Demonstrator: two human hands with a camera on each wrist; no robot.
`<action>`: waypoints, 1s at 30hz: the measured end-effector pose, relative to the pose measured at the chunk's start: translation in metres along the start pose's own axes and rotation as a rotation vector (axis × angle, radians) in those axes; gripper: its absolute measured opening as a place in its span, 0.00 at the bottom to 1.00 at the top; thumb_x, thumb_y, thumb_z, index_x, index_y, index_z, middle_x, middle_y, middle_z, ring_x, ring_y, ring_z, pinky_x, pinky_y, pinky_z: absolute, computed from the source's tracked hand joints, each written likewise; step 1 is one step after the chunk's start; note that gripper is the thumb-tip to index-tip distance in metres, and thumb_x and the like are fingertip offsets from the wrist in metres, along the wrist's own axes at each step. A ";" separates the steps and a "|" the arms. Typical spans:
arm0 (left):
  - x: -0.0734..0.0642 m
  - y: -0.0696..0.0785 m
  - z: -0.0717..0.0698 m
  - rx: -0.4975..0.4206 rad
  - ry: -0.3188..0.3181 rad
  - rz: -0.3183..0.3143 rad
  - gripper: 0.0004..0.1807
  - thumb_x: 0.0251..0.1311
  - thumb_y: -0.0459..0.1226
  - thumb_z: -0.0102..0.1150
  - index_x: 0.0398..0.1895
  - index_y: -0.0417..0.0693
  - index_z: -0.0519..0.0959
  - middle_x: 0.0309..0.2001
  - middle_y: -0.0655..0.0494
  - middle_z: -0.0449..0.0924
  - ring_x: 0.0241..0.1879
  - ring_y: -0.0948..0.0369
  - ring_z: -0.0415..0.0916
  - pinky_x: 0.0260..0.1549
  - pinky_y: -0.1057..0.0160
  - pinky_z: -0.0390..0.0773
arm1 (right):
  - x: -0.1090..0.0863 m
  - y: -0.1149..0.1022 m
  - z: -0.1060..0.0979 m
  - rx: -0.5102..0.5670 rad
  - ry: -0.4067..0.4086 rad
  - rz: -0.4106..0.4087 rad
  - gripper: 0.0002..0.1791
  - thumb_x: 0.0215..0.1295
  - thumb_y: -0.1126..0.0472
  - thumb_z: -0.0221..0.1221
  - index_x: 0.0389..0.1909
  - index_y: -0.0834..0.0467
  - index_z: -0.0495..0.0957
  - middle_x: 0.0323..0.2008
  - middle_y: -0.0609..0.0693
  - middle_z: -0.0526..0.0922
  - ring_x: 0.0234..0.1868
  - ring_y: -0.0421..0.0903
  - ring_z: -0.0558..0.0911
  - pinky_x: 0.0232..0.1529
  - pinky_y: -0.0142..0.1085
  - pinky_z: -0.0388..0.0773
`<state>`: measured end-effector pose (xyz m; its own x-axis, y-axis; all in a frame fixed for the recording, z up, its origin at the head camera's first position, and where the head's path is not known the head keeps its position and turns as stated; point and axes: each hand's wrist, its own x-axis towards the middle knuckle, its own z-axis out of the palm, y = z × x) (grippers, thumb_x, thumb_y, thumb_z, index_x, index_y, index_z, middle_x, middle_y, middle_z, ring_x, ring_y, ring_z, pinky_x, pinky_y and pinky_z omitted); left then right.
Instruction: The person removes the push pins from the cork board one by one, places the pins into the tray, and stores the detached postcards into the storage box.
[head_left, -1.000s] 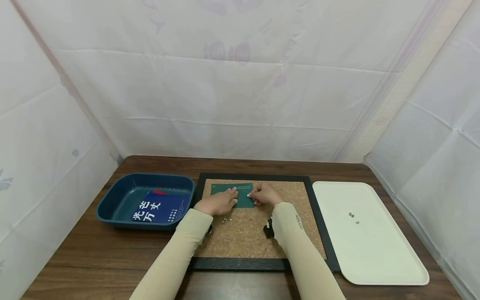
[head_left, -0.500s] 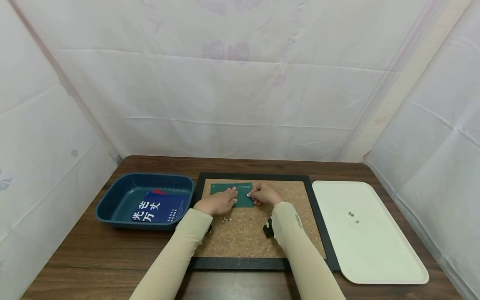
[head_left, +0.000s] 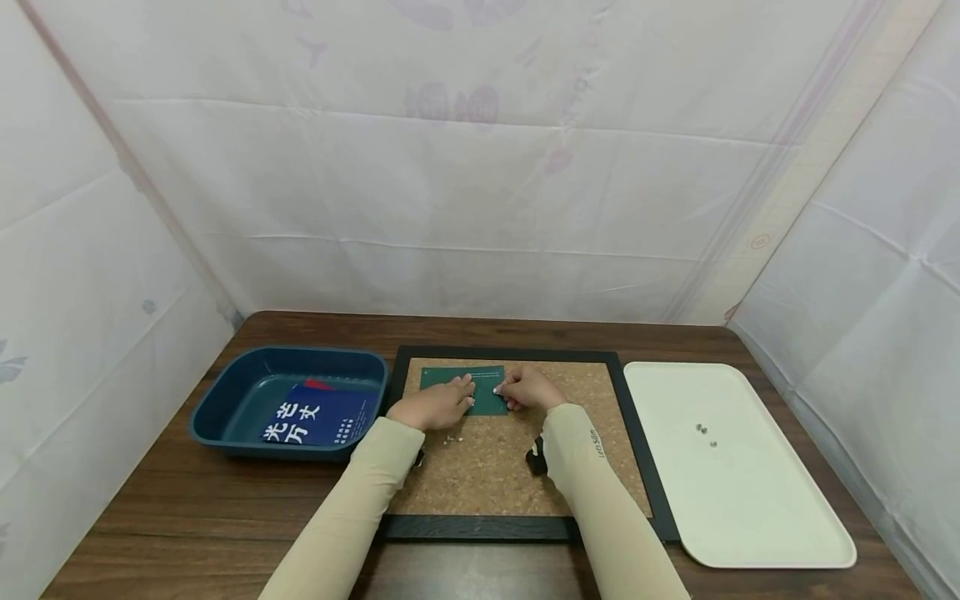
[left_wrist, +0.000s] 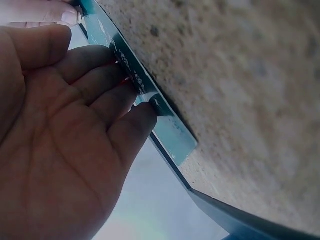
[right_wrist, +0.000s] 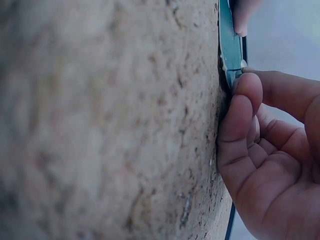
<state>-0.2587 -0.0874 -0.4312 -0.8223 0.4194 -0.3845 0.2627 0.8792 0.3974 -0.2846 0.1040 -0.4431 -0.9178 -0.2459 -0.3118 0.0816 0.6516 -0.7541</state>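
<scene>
A dark green card (head_left: pixel 487 400) with small white print lies flat on the framed cork board (head_left: pixel 510 475), near its top. My left hand (head_left: pixel 438 404) rests on the card's left part; in the left wrist view its fingers (left_wrist: pixel 137 122) stretch out and touch the card. At the card's right edge, my right hand (head_left: pixel 532 388) has thumb and index finger pinched together. A small thumbtack (right_wrist: pixel 243 64) with a pale head shows at these fingertips, mostly hidden by them. The right hand's other fingers curl in against the cork.
Left of the board stands a blue bin (head_left: pixel 217 392) holding a dark blue printed card (head_left: pixel 330 415) and a bit of red. On the right lies a white tray (head_left: pixel 750 500) with several small silvery pieces (head_left: pixel 702 429). Tiny pale bits (head_left: pixel 452 440) lie on the cork.
</scene>
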 end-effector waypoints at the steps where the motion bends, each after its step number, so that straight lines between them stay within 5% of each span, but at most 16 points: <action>1: 0.000 0.000 0.000 -0.001 0.000 0.001 0.28 0.76 0.46 0.36 0.75 0.50 0.55 0.77 0.53 0.44 0.76 0.54 0.43 0.73 0.48 0.51 | 0.000 0.000 0.000 0.001 0.000 -0.001 0.13 0.68 0.60 0.56 0.23 0.59 0.76 0.16 0.46 0.74 0.19 0.38 0.72 0.23 0.27 0.72; 30: -0.003 0.003 -0.004 -0.015 -0.014 0.004 0.28 0.76 0.46 0.35 0.75 0.50 0.53 0.77 0.53 0.43 0.77 0.53 0.42 0.73 0.48 0.50 | 0.001 0.004 -0.001 0.028 -0.020 -0.028 0.16 0.70 0.61 0.55 0.20 0.56 0.71 0.17 0.46 0.73 0.19 0.38 0.72 0.23 0.27 0.71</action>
<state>-0.2572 -0.0873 -0.4254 -0.8139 0.4264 -0.3945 0.2584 0.8740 0.4115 -0.2858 0.1069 -0.4460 -0.9121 -0.2783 -0.3011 0.0666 0.6240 -0.7786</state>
